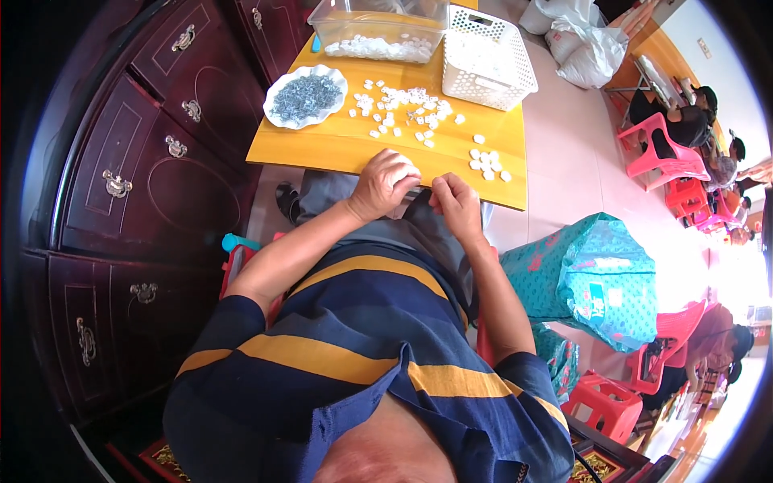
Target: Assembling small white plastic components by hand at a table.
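Note:
My left hand (384, 185) is closed at the near edge of the wooden table (299, 149), fingers curled inward. Just right of it, my right hand (456, 207) is closed too, thumb and fingers pressed together. Whatever either hand holds is hidden or too small to name. Beyond them, many small white plastic pieces (415, 101) lie scattered on the tabletop. A smaller group of white pieces (488, 164) sits near the right edge. At the left, a scalloped white plate (274, 115) bears a heap of small grey metal-looking parts (307, 98).
At the table's far side stand a clear plastic bin (378, 30) of white pieces and a white perforated basket (489, 88). Dark wooden cabinets (149, 161) line the left. A large teal bag (584, 278) and pink stools (664, 153) are on the right, with people seated farther off.

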Demonstrator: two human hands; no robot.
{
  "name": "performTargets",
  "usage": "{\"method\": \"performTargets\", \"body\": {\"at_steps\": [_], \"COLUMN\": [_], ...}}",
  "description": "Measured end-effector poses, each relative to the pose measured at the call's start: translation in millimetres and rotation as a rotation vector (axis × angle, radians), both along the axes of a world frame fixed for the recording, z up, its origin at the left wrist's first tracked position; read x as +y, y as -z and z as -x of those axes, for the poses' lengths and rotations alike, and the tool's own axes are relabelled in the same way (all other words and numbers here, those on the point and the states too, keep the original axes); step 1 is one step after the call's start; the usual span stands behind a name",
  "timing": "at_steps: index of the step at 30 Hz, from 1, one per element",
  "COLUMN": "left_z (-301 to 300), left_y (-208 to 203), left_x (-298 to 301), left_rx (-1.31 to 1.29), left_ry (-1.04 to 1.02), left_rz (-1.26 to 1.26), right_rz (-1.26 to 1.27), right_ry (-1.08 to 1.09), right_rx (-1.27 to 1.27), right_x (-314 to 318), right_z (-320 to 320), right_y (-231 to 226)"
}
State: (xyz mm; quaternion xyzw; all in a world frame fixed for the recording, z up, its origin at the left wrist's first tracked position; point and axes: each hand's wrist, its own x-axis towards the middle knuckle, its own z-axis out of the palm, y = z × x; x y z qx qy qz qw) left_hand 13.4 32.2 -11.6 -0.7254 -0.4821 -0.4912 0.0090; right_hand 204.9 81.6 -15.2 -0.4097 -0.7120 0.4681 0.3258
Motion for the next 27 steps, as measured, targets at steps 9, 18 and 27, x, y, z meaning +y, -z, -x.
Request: {"method": "performTargets", "body": {"at_steps": [9, 18, 27], "left_z": [-12.2, -11.4, 1.6], "left_y": [-10.8, -6.3, 6.1], "left_x": [-8.9, -6.4, 4.7], "left_rx": [-0.074, -0.167, -0.418], "left_ry": [0.1, 0.061, 0.03], "left_rz": [0.017, 0.129, 0.351], "right_rz": [0.673, 0.525, -0.166], "right_ry": [-0.249, -0.198, -0.033], "right_rx": [0.393, 0.301, -0.052], "right_x": [4.6, 3.7, 20.2], "right_z": [-8.2, -3.6, 19.7], "right_y": [4.4, 5.4, -15.3]}}
